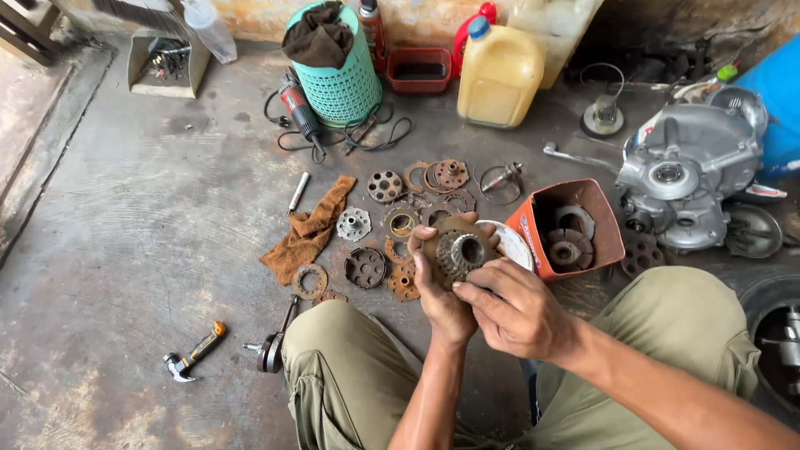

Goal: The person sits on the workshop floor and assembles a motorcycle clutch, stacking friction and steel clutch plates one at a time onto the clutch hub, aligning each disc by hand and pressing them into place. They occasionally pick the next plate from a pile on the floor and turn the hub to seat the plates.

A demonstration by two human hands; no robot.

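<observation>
I squat on a concrete floor. My left hand (pixel 439 287) holds a round, rusty clutch hub (pixel 459 248) up in front of me, its toothed centre facing the camera. My right hand (pixel 512 307) rests its fingers on the hub's lower right edge. Just past the hub a white disc (pixel 512 243) lies on the floor. Several rusty plates and rings (pixel 400 221) are spread out beyond my hands.
An open orange box (pixel 612 240) with metal parts stands at right, beside a grey engine case (pixel 687 171). A brown rag (pixel 310 232), a hammer (pixel 194 353), an angle grinder (pixel 297 107), a teal basket (pixel 343 79) and a yellow jug (pixel 498 77) lie around.
</observation>
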